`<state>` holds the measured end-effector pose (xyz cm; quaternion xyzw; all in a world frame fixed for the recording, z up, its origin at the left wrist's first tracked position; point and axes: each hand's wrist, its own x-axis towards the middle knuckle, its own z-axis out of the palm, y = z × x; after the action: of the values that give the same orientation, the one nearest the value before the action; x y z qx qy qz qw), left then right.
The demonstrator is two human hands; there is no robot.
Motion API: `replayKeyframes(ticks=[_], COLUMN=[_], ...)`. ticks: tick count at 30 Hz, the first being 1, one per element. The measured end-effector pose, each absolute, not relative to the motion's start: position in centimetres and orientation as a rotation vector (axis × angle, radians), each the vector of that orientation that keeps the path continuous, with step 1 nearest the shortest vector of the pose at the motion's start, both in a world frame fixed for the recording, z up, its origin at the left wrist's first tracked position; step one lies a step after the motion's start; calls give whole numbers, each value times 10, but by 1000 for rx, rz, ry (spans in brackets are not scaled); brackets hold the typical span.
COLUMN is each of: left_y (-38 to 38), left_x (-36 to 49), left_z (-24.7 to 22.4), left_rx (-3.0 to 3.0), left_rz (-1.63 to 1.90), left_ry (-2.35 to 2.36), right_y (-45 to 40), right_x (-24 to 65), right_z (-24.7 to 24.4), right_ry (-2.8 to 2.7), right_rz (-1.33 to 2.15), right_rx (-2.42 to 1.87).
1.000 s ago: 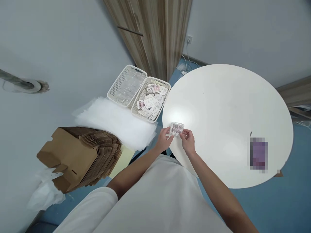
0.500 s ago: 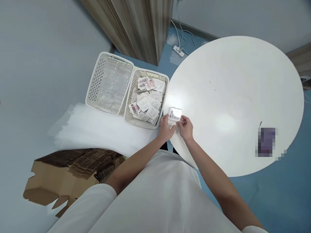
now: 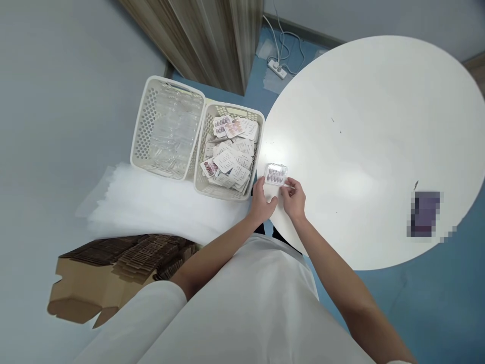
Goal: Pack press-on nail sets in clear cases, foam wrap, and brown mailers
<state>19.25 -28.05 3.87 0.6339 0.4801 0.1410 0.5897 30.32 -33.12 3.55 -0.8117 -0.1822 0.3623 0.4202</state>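
A small clear plastic case (image 3: 276, 174) with rows of purplish nail shapes lies on the near left edge of the white round table (image 3: 364, 126). Beside its left lower corner is my left hand (image 3: 261, 203), with thumb and fingers spread apart and nothing between them. My right hand (image 3: 294, 200) is at the lower right corner of the case, its fingers curled together; a thin pale edge shows at the fingertips, too small to make out.
Left of the table, one white basket (image 3: 138, 126) holds clear plastic cases, another (image 3: 261, 124) printed cards. White sheets (image 3: 159, 202) and folded brown cardboard (image 3: 87, 283) lie nearer. A blurred purple object (image 3: 425, 213) is at the table's right.
The view has shifted slightly. The bright glare on the case has mostly gone, so its rows of nail shapes show more clearly. Both hands stay beside it.
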Motion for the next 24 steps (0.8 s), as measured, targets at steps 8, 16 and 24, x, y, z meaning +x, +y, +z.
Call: replayKeyframes(ticks=[8,16,24], left_y=[-285,-312,-380], left_x=[189,182,140], left_z=[40,62,82], left_rx=[1462,1461,1444], left_rz=[311,319,284], left_ry=[1137,1180,1289], right_y=[-341,-369,-422], right_x=[308,315,322], right_z=[39,60,76], right_ry=[-488,-581,-679], right_rz=[977,1268,1314], right_rx=[-1976,-1770,-1690])
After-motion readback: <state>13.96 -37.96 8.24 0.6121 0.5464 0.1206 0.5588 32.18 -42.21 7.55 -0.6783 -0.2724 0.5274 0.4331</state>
